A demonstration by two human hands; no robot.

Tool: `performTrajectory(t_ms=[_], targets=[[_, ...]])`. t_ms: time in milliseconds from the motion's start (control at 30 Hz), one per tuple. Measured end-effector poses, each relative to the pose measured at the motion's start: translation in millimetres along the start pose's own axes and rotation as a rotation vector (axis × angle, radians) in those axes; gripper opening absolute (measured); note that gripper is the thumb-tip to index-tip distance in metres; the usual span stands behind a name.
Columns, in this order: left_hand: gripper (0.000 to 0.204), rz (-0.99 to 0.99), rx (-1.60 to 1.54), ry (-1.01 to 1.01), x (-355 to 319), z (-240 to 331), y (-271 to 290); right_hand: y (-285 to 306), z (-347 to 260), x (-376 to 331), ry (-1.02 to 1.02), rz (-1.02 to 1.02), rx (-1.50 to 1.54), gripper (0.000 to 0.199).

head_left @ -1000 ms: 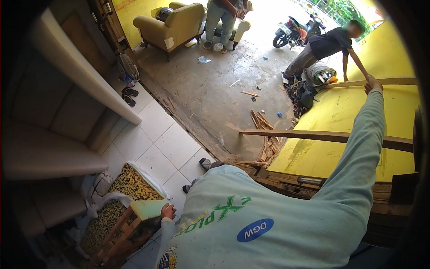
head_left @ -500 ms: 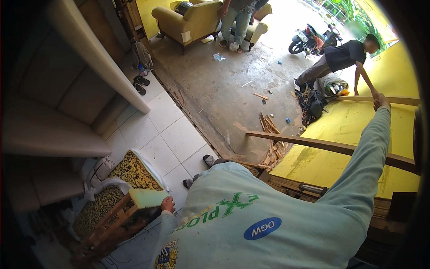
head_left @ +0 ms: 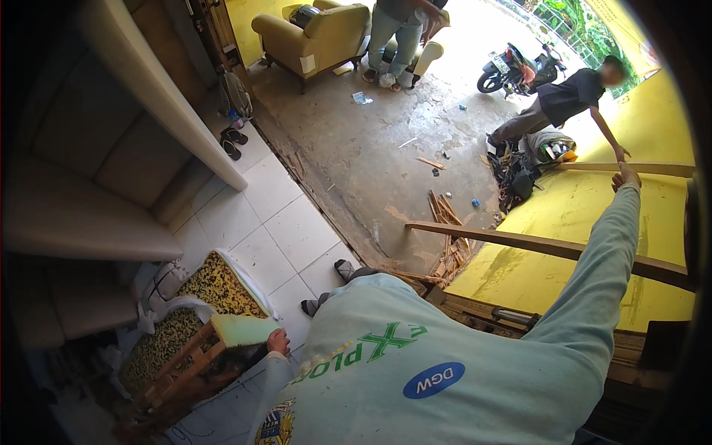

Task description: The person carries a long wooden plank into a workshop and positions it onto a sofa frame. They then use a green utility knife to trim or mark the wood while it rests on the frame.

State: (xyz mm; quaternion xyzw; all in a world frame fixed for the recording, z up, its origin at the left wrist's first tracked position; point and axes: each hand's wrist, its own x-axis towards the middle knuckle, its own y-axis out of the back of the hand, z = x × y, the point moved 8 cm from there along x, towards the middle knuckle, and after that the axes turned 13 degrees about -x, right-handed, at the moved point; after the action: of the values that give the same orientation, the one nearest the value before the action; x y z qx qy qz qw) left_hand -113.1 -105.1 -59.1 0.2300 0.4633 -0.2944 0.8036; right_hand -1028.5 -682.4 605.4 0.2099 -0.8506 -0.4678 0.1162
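Right hand [head_left: 627,178] now released from co-worker's hand [head_left: 621,153], clasp seemingly over; left hand [head_left: 279,342] at foam-topped frame [head_left: 241,330], grip unclear.

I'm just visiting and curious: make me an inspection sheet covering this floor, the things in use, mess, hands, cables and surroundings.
Surface: bare concrete floor beside white tiles.
Job's things: wooden frame with a pale green pad on its end.
Clutter: wood scraps on the concrete; dark sandals on the tiles.
Hands: left hand at the pad's edge, grip unclear; right hand stretched out close to a co-worker's hand, contact unclear.
Cables: thin dark line on the lower-left tiles; cannot tell whether it is a cord.
Surroundings: tan armchair, parked motorcycle, another person standing by the armchair.
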Motion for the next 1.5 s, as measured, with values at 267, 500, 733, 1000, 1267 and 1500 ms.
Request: performTrajectory(t_ms=[267,500,733,1000,1267,1500], targets=[[0.038,0.047,0.021,0.033,-0.8,7.1,0.5,-21.0,44.7,30.2,-0.068,-0.061,-0.003,0.047],[0.035,-0.049,0.037,-0.015,16.1,-3.2,3.7,-2.8,54.2,29.7,-0.137,0.074,0.091,0.048],[0.023,-0.012,0.064,0.02,10.2,16.9,11.9,14.2,21.0,4.2,0.0,0.103,0.072,0.058],[0.025,0.038,-0.007,-0.026,4.4,19.9,4.4,28.6,21.7,18.9,-0.065,0.083,0.04,0.053],[0.018,-0.06,0.149,-0.038,-16.1,6.6,8.6,14.5,19.3,10.3,-0.001,-0.02,-0.029,0.049],[0.028,-0.04,0.159,-0.018,-15.3,6.9,14.8,-8.8,28.0,16.5,-0.047,-0.078,-0.027,0.052]])
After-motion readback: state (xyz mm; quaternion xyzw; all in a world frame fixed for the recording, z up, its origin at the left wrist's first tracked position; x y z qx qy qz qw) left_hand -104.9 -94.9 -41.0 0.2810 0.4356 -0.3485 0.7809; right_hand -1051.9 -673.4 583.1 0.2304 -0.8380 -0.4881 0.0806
